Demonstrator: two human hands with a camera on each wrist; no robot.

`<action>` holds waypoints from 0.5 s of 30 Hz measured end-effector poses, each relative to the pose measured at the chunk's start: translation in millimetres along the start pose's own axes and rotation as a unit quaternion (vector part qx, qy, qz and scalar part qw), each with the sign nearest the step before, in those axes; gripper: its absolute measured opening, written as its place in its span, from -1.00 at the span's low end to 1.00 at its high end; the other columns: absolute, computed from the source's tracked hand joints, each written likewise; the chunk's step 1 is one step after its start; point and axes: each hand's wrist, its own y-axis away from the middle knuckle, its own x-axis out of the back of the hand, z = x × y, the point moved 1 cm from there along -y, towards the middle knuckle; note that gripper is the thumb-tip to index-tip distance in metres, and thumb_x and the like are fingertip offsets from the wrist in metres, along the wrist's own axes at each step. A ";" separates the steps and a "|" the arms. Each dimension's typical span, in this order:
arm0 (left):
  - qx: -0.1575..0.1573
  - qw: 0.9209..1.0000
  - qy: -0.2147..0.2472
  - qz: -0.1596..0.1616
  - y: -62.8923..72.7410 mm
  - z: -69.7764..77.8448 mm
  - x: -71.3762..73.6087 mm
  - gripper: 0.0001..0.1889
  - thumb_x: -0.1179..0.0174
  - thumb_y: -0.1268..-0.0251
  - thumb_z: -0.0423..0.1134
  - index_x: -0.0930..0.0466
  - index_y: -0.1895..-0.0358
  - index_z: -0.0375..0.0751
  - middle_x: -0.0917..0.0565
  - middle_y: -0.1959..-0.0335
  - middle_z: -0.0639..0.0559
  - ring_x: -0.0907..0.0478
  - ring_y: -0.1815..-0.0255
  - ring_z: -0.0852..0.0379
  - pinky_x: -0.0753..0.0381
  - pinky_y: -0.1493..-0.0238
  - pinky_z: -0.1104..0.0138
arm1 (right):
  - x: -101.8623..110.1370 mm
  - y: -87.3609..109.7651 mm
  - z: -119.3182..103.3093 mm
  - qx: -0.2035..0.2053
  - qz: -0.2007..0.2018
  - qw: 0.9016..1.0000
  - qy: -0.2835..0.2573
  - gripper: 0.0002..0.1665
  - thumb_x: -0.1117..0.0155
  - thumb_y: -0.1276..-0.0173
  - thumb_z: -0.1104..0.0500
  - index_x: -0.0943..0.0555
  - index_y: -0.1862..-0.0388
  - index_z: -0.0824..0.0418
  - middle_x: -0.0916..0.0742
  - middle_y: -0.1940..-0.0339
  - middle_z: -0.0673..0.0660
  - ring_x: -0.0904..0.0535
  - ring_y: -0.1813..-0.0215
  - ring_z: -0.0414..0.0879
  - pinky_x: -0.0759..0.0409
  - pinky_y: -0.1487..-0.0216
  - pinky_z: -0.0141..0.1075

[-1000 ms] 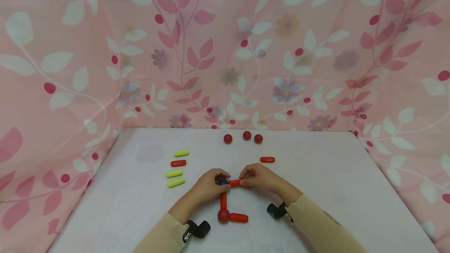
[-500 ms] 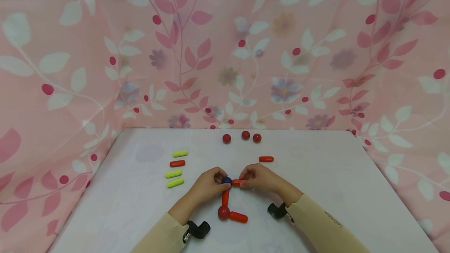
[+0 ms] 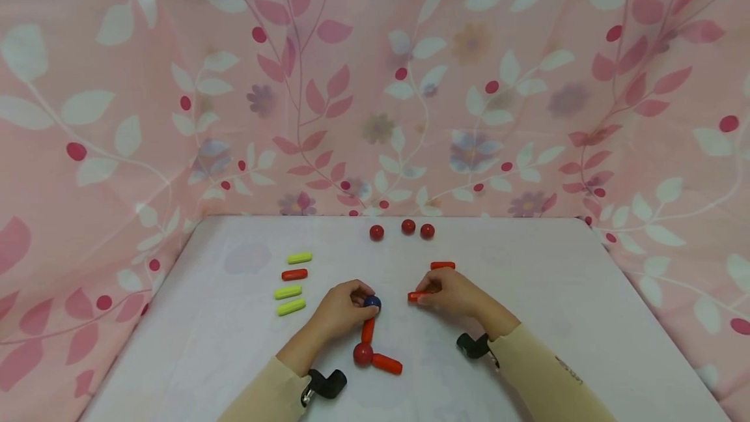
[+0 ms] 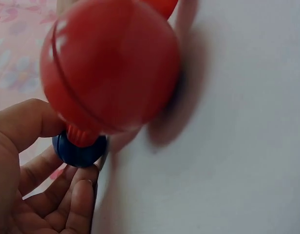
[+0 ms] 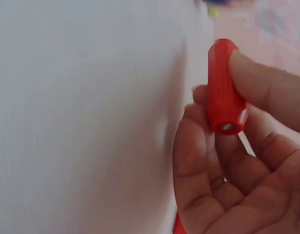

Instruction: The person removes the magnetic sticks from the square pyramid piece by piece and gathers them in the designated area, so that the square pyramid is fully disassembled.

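My left hand [image 3: 344, 308] pinches a blue ball [image 3: 372, 305] between thumb and fingers. A red rod [image 3: 368, 331] joins that ball to a larger red ball [image 3: 363, 354], and a second red rod [image 3: 387, 364] sticks out from the red ball to the right. The left wrist view has the red ball [image 4: 111, 63] large in front of the blue ball [image 4: 79, 150]. To the right, my right hand [image 3: 454, 292] pinches a separate red rod [image 5: 223, 87], apart from the blue ball. A silvery spot shows on the rod's near end in the right wrist view.
Behind the right hand lies another red rod [image 3: 443, 266]. Several rods lie at the left, yellow ones [image 3: 288, 292] and one red rod [image 3: 294, 274]. Three red balls [image 3: 408, 226] sit near the back edge of the white table [image 3: 527, 246], before a pink floral curtain [image 3: 375, 83].
The right hand has pulled its red rod away from the blue ball and moved right. The joined balls and rods in the left hand have shifted slightly left.
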 end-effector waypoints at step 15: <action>-0.021 0.999 0.025 -0.025 -6.4 0.5 -5.2 -0.69 -0.41 -0.25 -0.09 -0.65 -0.01 -0.05 -0.63 0.19 0.09 -0.53 0.14 0.11 -0.59 0.12 0.27 | 29.8 4.9 22.5 -0.026 0.100 0.990 0.100 -0.85 -0.47 -0.25 0.30 -0.74 0.20 0.16 -0.66 0.24 0.05 -0.51 0.21 -0.02 -0.57 0.10 -0.13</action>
